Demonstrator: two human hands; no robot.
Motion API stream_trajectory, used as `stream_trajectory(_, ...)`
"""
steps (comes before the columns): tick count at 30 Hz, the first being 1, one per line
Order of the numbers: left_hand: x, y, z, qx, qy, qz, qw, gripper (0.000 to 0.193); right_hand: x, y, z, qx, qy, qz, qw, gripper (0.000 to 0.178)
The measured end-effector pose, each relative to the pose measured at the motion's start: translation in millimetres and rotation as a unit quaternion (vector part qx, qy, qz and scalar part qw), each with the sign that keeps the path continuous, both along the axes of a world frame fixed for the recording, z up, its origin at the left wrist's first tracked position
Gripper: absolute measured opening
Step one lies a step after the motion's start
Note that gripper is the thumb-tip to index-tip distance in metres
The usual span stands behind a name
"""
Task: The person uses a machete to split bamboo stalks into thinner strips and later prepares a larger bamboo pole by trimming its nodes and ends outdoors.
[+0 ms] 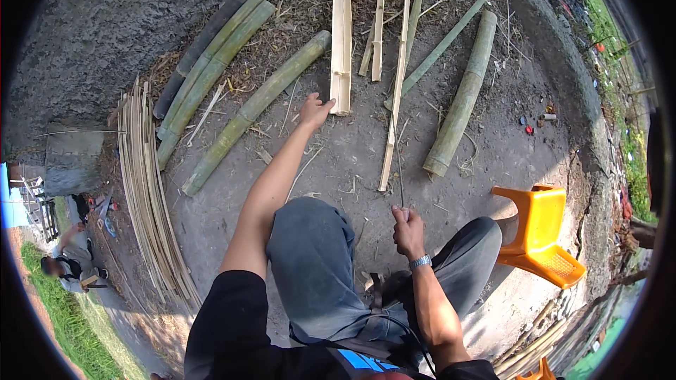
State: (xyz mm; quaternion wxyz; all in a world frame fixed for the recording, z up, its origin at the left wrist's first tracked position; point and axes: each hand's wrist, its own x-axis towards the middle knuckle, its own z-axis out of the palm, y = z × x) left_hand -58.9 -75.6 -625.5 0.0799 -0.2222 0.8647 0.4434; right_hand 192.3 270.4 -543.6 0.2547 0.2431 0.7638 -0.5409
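The far end of the split bamboo [341, 42] is cut off by the top of the view, and the fingers of the left hand [317, 110] are mostly hidden, so I cannot tell whether they grip it or only rest against it. The right hand [408, 233] is closed in a fist around a thin dark tool [401, 183]; its handle is covered by the fist, and its kind is hard to make out.

The split bamboo lies on the dirt ground [218, 211], its near end just beside the left hand, whose thumb touches its left edge. It is well apart from the right hand. A narrow strip [396, 105] lies to its right, close to the tool.

The split bamboo is long, straight and pale cream, with ridges across its open inner face. An uncut green pole [465, 91] lies nearer the ground's right edge, inside the concrete curb [584, 77].
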Motion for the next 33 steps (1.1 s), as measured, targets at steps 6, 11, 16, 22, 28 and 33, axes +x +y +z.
stream_trajectory(6,-68,15,-55,-0.135,-0.031,-0.001,0.99,0.084,0,-12,16,-0.007,-0.033,-0.049,0.998,0.039)
stream_trajectory(11,-65,37,-52,-0.158,0.003,0.017,0.987,0.035,6,-7,14,-0.004,-0.026,-0.073,0.997,0.045)
stream_trajectory(16,-50,32,-15,-0.155,0.178,0.074,0.969,0.033,-2,-16,24,-0.019,-0.027,-0.073,0.997,0.045)
stream_trajectory(22,-19,64,93,-0.116,0.294,0.09,0.945,0.031,-3,-4,14,-0.017,0.023,-0.002,1.0,0.04)
stream_trajectory(28,19,92,201,0.087,0.42,0.071,0.901,0.034,9,3,-3,0.011,0.11,0.065,0.992,0.044)
stream_trajectory(33,33,65,335,0.272,0.444,-0.006,0.854,0.093,18,17,4,-0.029,0.063,0.04,0.997,0.042)
